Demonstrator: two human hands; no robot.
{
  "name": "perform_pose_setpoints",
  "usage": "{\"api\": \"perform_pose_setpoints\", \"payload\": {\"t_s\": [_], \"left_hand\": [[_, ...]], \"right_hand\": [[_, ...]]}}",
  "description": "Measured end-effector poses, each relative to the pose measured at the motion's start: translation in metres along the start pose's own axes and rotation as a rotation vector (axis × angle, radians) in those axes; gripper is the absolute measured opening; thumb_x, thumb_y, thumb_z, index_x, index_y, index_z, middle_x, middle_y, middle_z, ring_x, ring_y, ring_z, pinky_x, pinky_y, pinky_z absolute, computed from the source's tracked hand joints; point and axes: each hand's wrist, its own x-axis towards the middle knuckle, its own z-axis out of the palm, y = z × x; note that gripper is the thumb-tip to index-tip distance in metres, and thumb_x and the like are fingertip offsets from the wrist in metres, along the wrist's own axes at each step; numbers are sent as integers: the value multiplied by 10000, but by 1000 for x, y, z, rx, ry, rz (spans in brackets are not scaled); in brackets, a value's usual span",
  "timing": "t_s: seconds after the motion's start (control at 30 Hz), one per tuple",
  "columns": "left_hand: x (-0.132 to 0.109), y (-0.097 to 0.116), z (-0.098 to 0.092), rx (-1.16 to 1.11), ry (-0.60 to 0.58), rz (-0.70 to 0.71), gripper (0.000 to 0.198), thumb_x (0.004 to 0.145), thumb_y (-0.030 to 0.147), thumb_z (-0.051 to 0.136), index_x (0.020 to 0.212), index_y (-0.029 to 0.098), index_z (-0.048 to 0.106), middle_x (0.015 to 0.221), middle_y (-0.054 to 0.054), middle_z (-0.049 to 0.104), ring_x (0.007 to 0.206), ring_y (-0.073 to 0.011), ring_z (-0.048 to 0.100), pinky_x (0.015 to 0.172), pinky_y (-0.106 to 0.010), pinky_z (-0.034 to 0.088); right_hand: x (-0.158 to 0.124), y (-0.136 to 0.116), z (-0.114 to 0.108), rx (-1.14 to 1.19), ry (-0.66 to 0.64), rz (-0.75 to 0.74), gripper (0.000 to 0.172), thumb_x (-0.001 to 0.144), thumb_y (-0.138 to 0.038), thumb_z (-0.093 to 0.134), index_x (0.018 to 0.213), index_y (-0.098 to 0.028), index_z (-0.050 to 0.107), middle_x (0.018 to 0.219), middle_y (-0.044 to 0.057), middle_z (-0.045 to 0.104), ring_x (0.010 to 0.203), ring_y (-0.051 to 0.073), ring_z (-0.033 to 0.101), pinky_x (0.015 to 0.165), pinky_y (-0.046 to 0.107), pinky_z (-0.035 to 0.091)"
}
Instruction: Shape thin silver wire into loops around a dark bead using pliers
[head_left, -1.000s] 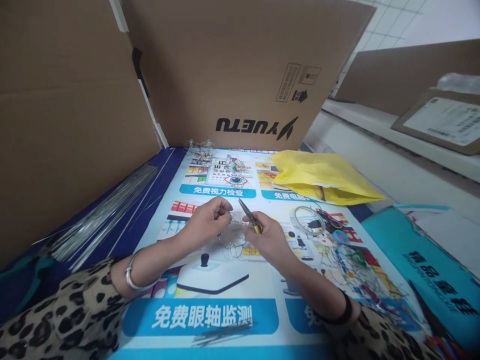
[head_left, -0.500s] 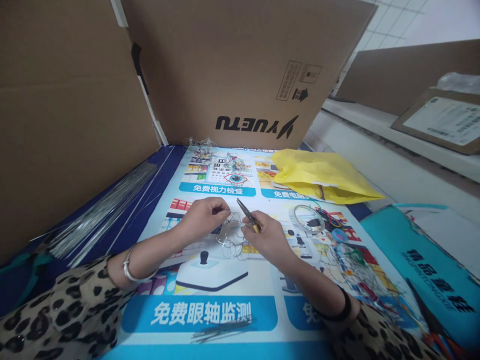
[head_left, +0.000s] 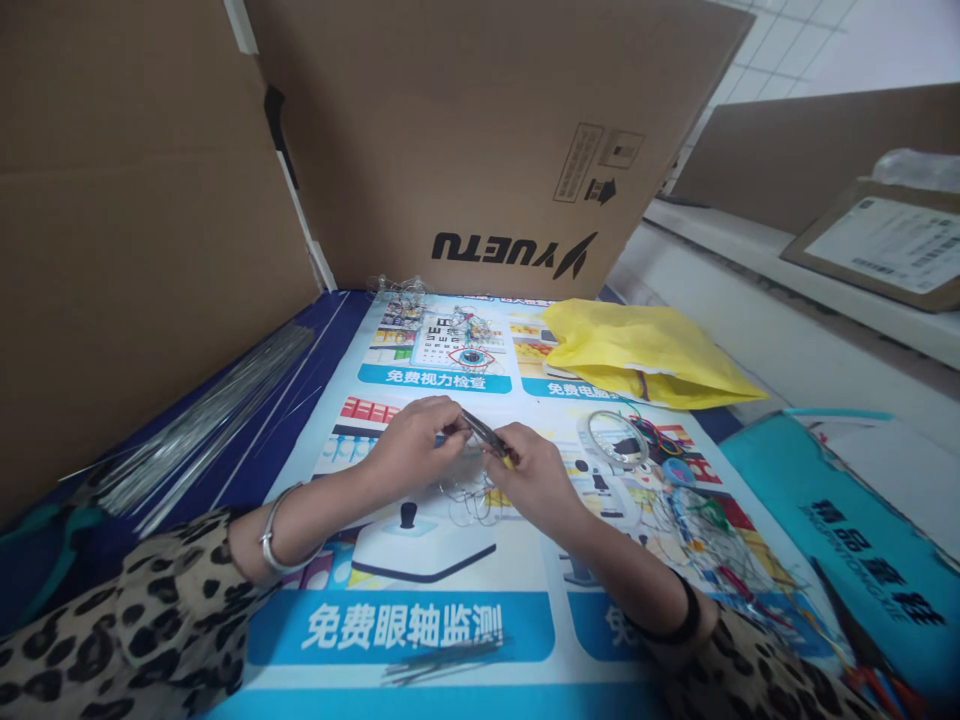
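Observation:
My right hand (head_left: pixel 534 472) is closed round a pair of pliers (head_left: pixel 486 433) with dark jaws and a yellow grip. The jaws point up and left and reach the fingertips of my left hand (head_left: pixel 420 440). Those fingers are pinched together on the thin bent wire (head_left: pixel 471 497), whose loops hang below and between both hands. Exactly where the jaws meet the wire is hidden by the fingers. Under the hands lies a printed poster (head_left: pixel 420 545).
Straight wires (head_left: pixel 217 425) lie in a bundle at left. Several cut wire pieces (head_left: pixel 446 660) rest in front. A tape roll (head_left: pixel 616 440), tangled coloured wires (head_left: pixel 712 530), a yellow bag (head_left: pixel 637 340) and scissors (head_left: pixel 862 640) are on the right. Cardboard (head_left: pixel 480 130) stands behind.
The pliers' jaws have swung left and down to my left fingertips, closing the gap between them. My left hand has moved slightly right. The wire loops have shifted a little.

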Motion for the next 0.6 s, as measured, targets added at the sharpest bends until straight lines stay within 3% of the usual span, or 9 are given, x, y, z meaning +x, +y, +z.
{"api": "perform_pose_setpoints", "payload": {"t_s": [0.23, 0.43, 0.6], "left_hand": [[0, -3, 3, -35, -105, 14, 140, 821, 172, 431, 838, 182, 570, 809, -2, 608, 801, -152, 524, 757, -299, 381], [-2, -6, 4, -2, -101, 96, 129, 842, 181, 426, 803, 182, 549, 834, 0, 599, 843, -157, 517, 787, -311, 367], [-3, -5, 6, 60, -75, 80, 120, 837, 165, 421, 780, 175, 525, 781, 4, 573, 790, -153, 498, 750, -306, 365]], "right_hand": [[-2, 1, 4, 64, 31, -16, 78, 726, -171, 503, 746, -197, 573, 700, -10, 553, 665, 127, 510, 614, 241, 371], [-1, -1, 5, 59, 43, 51, 78, 687, -178, 519, 746, -200, 565, 705, -17, 575, 664, 126, 518, 609, 235, 374], [-2, -4, 3, 27, 36, 116, 51, 678, -209, 536, 725, -202, 555, 686, -26, 575, 636, 120, 509, 585, 227, 363]]}}
